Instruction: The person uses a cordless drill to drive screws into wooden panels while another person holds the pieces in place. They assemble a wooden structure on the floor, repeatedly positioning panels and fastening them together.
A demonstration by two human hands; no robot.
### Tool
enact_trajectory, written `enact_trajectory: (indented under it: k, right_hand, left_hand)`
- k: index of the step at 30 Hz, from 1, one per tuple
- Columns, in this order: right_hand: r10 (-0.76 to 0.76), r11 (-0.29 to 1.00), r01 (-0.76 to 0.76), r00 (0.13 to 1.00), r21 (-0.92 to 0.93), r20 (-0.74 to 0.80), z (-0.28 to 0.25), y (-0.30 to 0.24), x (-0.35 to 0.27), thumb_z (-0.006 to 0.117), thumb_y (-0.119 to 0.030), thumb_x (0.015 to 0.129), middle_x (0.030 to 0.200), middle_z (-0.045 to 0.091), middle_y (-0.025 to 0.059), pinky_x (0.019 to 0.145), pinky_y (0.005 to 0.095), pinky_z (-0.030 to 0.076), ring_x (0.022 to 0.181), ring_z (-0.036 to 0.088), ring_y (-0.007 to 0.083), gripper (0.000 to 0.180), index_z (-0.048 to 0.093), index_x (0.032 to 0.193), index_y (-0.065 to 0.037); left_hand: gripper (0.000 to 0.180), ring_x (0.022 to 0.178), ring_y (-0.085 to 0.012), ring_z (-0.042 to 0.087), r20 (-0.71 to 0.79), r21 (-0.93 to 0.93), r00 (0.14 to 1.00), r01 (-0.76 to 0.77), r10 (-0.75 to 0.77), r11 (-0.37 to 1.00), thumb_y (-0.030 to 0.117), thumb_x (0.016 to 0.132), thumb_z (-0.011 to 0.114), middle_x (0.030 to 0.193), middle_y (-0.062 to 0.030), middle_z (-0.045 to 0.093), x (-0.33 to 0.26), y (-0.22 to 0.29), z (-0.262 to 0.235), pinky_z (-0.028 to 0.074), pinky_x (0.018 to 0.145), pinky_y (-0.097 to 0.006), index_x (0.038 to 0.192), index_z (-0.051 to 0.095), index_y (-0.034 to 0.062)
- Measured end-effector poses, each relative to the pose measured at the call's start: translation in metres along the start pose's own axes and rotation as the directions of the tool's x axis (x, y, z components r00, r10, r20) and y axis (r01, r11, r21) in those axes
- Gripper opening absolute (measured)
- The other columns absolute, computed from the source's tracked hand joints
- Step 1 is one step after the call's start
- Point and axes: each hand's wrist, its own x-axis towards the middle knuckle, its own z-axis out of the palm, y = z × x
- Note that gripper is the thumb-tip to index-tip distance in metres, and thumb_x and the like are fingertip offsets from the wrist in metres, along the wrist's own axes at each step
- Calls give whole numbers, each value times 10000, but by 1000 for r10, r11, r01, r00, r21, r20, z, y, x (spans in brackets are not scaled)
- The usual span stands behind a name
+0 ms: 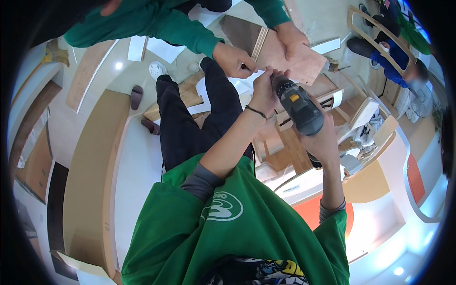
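Note:
My right hand [322, 137] is wrapped round the grip of a dark cordless drill [300, 107] with a yellow patch on top. The drill's chuck points away from me, toward the near edge of a light-brown wooden board [297, 64]. Close beside the chuck is my left hand [264, 91], its fingers pinched together; what they hold, if anything, is too small to make out. Across from me, a co-worker's hand [292, 42] lies on the board. The co-worker's other hand [234, 59] is by the board's left edge, almost touching my left fingertips.
Wooden panels and white sheets lie about the floor beyond my legs. A long cardboard box [90, 175] stretches along the left. Brown slippers [137, 97] lie near it. At right are a wooden drawer-like frame [363, 113] and a curved counter. Another person [396, 54] sits far right.

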Motion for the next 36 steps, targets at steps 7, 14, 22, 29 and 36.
enact_trajectory:
  k: [7,14,22,29,36]
  right_hand:
    - [-145,977,140,989,-158,-21,1,37,-7,643,-83,630,703,616,189,677,354,493,703,625,376,561,530,1176,-26]
    - [-123,983,119,992,-138,-17,-1,17,-4,647,-103,644,692,604,187,602,360,482,641,607,364,212,560,778,36]
    - [-136,984,134,991,-116,-4,2,21,-4,665,-117,667,738,610,184,585,367,474,682,615,360,250,550,835,28]
    - [-112,989,110,994,-104,-15,3,13,-5,641,-106,659,741,613,199,615,356,488,702,619,380,243,571,853,21]
    - [-99,980,98,995,-171,0,8,21,-6,683,-148,683,778,603,196,614,415,471,729,604,385,301,529,869,31]
  left_hand:
    - [177,858,-238,577,700,466,428,-880,572,89,197,842,530,911,-112,590,-104,8,65,446,789,-357,915,556,38]
    - [17,643,-268,553,909,347,260,-905,325,-247,63,673,577,646,-64,560,-101,-3,73,457,697,-362,657,574,62]
    - [22,610,-257,560,921,304,227,-926,317,-223,55,670,560,647,-63,570,-99,1,71,471,664,-346,653,571,62]
    - [23,615,-256,564,924,305,231,-926,304,-223,63,674,559,651,-66,577,-99,2,69,474,675,-348,657,574,61]
    - [84,619,-273,541,927,276,204,-939,314,-205,123,654,603,661,-79,555,-95,0,65,455,625,-359,649,568,46]
